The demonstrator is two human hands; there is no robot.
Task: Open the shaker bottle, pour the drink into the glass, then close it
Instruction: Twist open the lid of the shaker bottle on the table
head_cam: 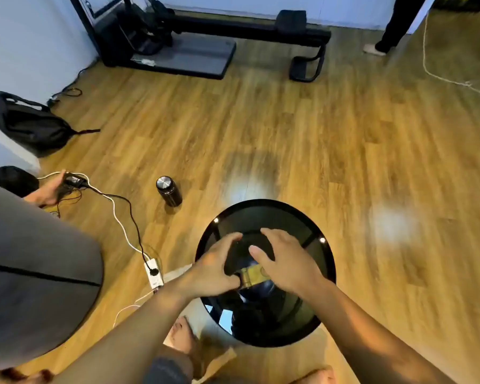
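My left hand (219, 270) curls round the dark shaker bottle with black cap and gold label (251, 276), steadying it for opening. My right hand (288, 264) arches over its top, fingers spread. Whether it grips, I cannot tell. Both are above the round black glass table (323, 253).

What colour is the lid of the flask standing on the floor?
Shiny silver lid on a black flask, clearest in the head view.

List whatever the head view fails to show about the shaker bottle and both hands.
- Head view: shaker bottle mostly hidden under the left hand and right hand; lid state unreadable.
- Bottle body merges with the dark glass table; contents unseen.
- Right hand's grip is blurred, contact uncertain.
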